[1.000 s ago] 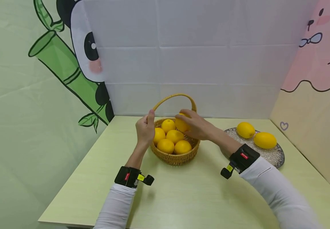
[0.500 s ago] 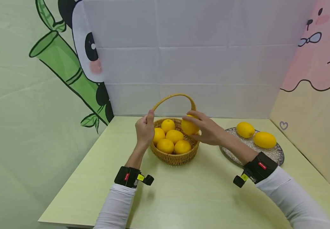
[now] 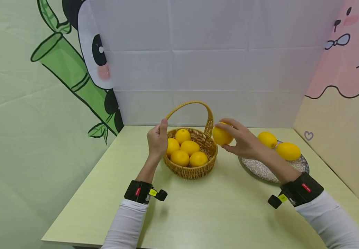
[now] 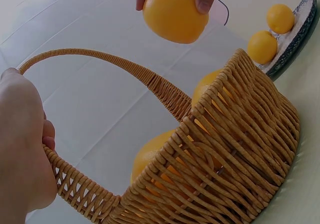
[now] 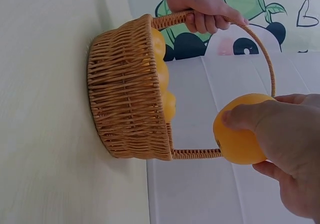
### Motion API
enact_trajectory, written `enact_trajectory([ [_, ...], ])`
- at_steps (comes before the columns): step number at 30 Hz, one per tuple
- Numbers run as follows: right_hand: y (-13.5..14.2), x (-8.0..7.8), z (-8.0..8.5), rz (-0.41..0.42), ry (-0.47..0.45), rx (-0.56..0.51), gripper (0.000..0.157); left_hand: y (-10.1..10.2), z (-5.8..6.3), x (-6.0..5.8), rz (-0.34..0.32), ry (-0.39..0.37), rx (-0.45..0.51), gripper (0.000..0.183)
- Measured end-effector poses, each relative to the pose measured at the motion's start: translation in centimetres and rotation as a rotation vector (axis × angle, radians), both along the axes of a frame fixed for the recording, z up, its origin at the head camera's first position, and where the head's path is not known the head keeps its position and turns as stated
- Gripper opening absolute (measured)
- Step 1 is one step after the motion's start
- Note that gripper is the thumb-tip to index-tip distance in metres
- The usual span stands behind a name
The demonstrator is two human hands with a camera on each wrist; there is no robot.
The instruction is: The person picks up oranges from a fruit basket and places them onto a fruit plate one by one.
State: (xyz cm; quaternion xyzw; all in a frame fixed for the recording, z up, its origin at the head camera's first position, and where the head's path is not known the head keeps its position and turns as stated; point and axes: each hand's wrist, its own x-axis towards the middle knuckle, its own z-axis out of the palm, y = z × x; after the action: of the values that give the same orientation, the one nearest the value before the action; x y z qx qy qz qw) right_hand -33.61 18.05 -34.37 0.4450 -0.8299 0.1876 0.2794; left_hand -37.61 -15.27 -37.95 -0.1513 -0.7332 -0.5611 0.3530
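A wicker basket (image 3: 209,162) with an arched handle (image 3: 192,103) stands on the table and holds several yellow lemons (image 3: 189,147). My left hand (image 3: 158,140) grips the left side of that handle. Just right of the basket's rim, my right hand (image 3: 243,140) holds one lemon (image 3: 222,134) in the air between thumb and fingers. From the left wrist view, this held lemon (image 4: 175,14) hangs above rim height, apart from the basket (image 4: 250,134). The right wrist view shows my thumb across the lemon (image 5: 240,146); the palm side is hidden.
A round patterned plate (image 3: 255,168) lies right of the basket, partly behind my right forearm. Two lemons rest on it, one farther back (image 3: 267,139) and one nearer the right (image 3: 288,151). A pale wall sheet (image 3: 210,69) rises behind the table (image 3: 182,214).
My right hand has carried the lemon from inside the basket, over its right rim, toward the plate. The left hand has kept its grip on the handle, and the basket has stayed put.
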Motion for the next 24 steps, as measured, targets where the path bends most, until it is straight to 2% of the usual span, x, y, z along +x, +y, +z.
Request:
enact_trajectory([
  [15,5.2,0.3,0.2,-0.104,0.042,-0.033,0.082,0.4,0.0,0.1,0.019,0.005,-0.011,0.061],
  [24,7.8,0.7,0.4,-0.175,0.004,-0.049,0.085,0.4,-0.1,0.0,0.017,-0.007,0.006,0.061],
])
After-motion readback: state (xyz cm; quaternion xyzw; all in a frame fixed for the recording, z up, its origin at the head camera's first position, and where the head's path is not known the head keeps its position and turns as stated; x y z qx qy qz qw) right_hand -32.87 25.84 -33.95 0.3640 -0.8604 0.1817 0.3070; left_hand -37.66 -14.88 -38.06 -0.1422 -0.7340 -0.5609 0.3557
